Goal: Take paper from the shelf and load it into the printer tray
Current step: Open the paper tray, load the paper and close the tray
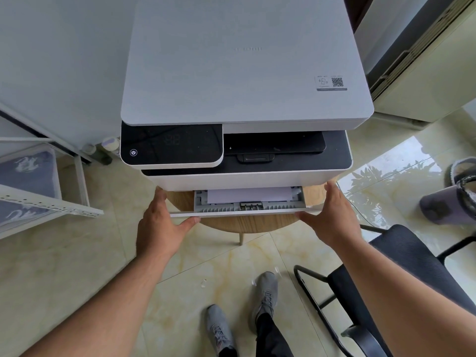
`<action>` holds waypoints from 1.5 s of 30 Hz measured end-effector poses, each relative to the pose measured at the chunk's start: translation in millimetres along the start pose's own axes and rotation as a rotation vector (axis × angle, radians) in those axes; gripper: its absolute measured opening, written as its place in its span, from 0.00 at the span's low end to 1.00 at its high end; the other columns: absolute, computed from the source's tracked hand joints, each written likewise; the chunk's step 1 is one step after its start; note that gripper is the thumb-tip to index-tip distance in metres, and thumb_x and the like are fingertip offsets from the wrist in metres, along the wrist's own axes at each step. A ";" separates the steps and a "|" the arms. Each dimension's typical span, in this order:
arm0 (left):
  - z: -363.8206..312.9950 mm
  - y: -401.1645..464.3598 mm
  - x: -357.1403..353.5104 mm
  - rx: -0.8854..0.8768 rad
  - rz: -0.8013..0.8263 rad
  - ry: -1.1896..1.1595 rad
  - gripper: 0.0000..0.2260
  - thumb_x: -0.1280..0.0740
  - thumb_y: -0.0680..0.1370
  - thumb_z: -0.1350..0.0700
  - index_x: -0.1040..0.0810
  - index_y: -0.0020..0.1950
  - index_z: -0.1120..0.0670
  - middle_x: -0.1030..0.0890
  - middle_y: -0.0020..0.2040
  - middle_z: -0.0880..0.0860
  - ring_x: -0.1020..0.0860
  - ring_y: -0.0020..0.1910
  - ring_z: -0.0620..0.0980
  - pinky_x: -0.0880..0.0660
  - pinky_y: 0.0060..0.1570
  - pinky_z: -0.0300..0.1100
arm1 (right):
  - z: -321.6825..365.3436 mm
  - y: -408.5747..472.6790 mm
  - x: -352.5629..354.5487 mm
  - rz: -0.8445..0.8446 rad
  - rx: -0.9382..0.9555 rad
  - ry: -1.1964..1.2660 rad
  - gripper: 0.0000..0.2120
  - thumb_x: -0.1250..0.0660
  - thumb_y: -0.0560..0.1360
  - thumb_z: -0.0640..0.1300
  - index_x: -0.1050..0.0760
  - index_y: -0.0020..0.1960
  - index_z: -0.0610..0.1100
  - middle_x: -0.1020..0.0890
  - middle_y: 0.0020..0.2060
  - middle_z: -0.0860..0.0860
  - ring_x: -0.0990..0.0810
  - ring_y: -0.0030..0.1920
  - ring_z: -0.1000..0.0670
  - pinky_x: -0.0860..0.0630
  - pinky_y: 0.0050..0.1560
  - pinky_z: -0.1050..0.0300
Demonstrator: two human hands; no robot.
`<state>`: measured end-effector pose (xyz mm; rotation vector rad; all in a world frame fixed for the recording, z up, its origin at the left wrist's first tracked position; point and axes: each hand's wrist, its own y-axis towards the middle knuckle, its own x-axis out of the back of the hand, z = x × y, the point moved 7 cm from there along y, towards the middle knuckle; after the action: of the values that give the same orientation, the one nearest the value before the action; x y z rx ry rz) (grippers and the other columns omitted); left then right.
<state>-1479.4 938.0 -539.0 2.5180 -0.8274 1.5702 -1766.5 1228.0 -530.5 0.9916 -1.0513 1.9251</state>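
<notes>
A big white printer (244, 73) is sitting on a round wooden surface (231, 224). Its paper tray (247, 206) is sticking out a little way at the bottom front, toward 6 o'clock. White paper (248, 194) is lying flat inside the tray, with most of it tucked back under the printer.

Both hands are reaching up to the tray front. The left hand (161, 222) is at the tray's 9 o'clock end. Its fingers are straight and spread, the thumb is touching the tray's white front edge, and the fingertips are pointing up to the printer's bottom corner. The right hand (332, 217) is at the tray's 3 o'clock end. Its fingers are straight too, the thumb is lying along the front edge, and the fingertips are reaching the printer's other bottom corner. Neither hand is pinching anything.

A black panel (171, 144) with a power button is showing on the printer's front at 9 o'clock from the middle. A white shelf (51, 202) is standing at 9 o'clock from the printer. A black chair (401, 256) is standing at 4 o'clock. Two grey shoes (266, 296) are standing on the tiled floor (77, 266) at 6 o'clock. A grey slipper (448, 202) is lying at 3 o'clock.
</notes>
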 end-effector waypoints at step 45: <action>-0.8 17.3 -5.8 0.057 -0.230 -0.272 0.38 0.18 0.65 0.42 0.35 0.67 0.48 0.21 0.63 0.51 0.21 0.59 0.57 0.20 0.50 0.53 | 2.9 16.5 -2.3 -0.138 -0.082 0.357 0.36 0.18 0.67 0.53 0.37 0.65 0.55 0.20 0.62 0.56 0.23 0.60 0.49 0.23 0.55 0.47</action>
<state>-1490.1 925.8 -547.4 2.7898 -0.4951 1.2175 -1778.6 1218.2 -536.9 0.6267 -0.8263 1.8429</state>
